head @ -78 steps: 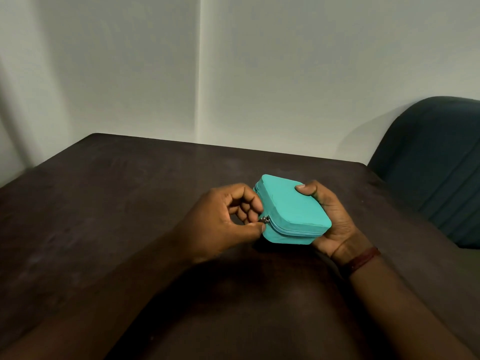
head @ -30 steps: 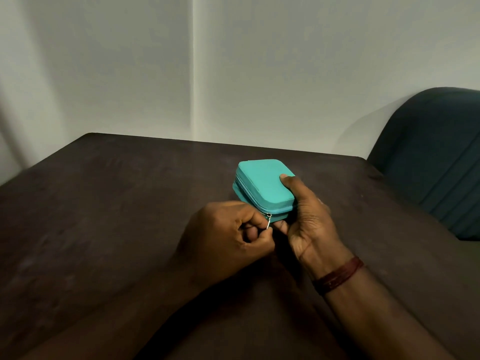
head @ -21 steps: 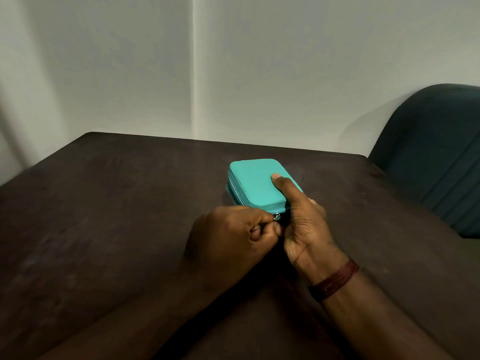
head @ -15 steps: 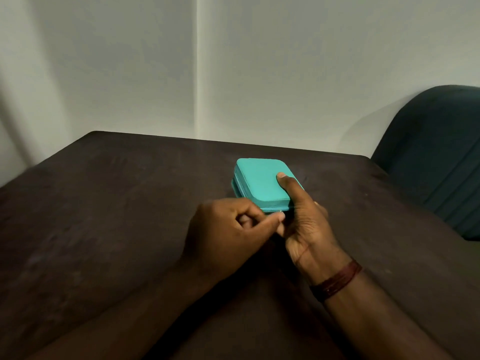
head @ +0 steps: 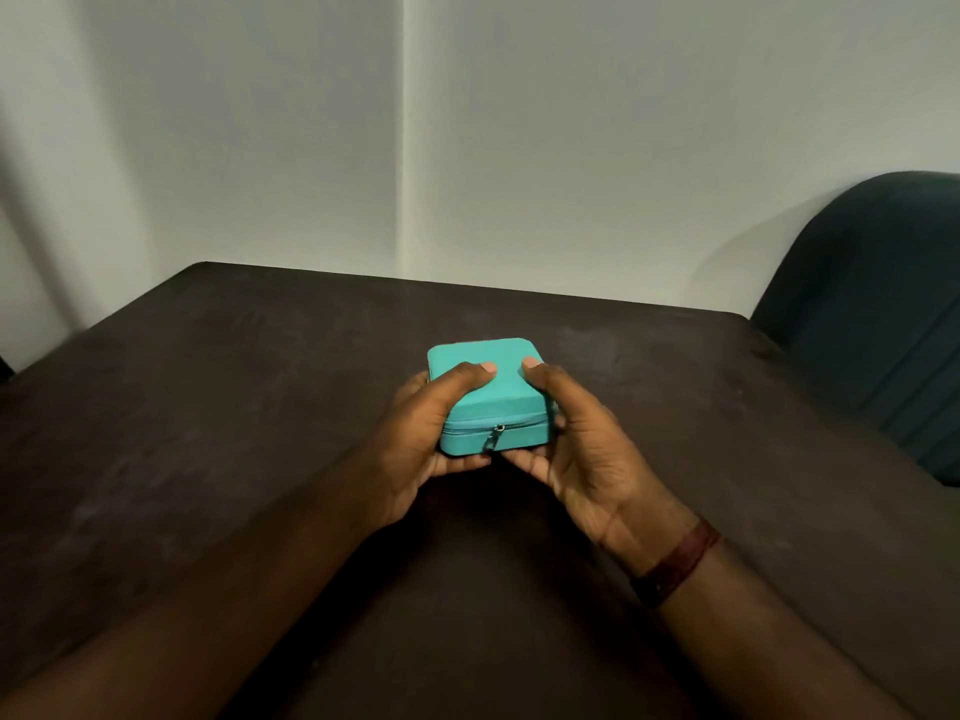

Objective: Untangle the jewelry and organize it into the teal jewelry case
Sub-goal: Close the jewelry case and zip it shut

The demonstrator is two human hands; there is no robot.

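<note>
Near the middle of the dark brown wooden table [head: 208, 407], a closed, zipped teal fabric jewelry case [head: 485, 402] sits between both hands. The left hand [head: 421, 439] and the right hand [head: 576, 444] grip its sides, thumbs on the lid; its metal zipper pull [head: 496, 438] hangs on the near side.

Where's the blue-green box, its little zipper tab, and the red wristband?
teal jewelry case [head: 501, 397]: head view, middle of its lid.
zipper pull [head: 497, 438]: head view, the hanging metal tab.
wristband [head: 678, 563]: head view, the band's dark red outer face.
</note>
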